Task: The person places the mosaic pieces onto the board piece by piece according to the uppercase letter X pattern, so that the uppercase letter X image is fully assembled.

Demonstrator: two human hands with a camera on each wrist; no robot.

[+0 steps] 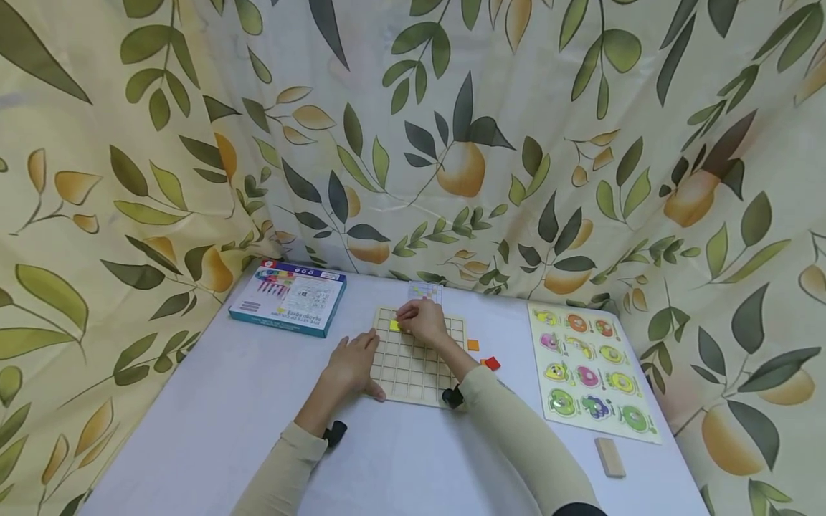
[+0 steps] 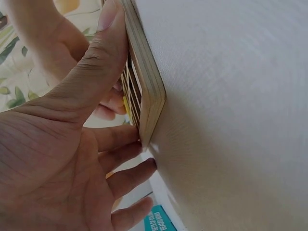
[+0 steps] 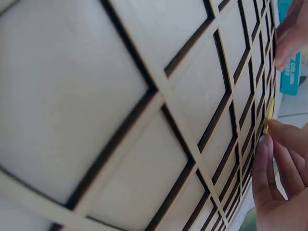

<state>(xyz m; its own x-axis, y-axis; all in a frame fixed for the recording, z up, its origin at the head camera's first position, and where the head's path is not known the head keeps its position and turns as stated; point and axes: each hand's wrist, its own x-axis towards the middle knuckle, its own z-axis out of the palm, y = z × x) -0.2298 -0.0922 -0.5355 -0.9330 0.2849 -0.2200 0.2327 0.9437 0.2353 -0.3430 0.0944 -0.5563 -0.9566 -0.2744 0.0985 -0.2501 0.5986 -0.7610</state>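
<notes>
- Curtain [image 1: 361,86] printed with leaves and fruit on the far, left and right sides; white-covered table [image 1: 213,423] below.
- Head view: gridded wooden board [image 1: 413,369] lies flat mid-table. Yellow piece [image 1: 394,325] is over its far-left cells.
- Head view, right hand [image 1: 422,321]: fingers drawn together and bent at the yellow piece. Palm turned down; forearm slants in from the near right, across the board's right part.
- Head view, left hand [image 1: 351,362]: thumb well apart from the fingers, thumb by the near-left corner, fingertips at the left edge of the board. Forearm comes from the near left. Both arms in beige sleeves [image 1: 525,437].
- Head view, surroundings: orange square [image 1: 474,345] and red square [image 1: 492,363] just right of the board; printed card [image 1: 424,290] at its far edge; teal-edged box [image 1: 288,297] far left; fruit sheet [image 1: 590,365] to the right, wooden block [image 1: 609,457] near it.
- Left wrist view: left thumb extended along the board's edge; fingers slightly bent and spread, the foremost touching the board near a corner. Right hand shows behind, beside a sliver of yellow.
- Right wrist view: thumb and finger pinch the yellow piece, which sits tilted at the grid; remaining fingers bent alongside. Left-hand fingers rest at the board's edge beyond.
</notes>
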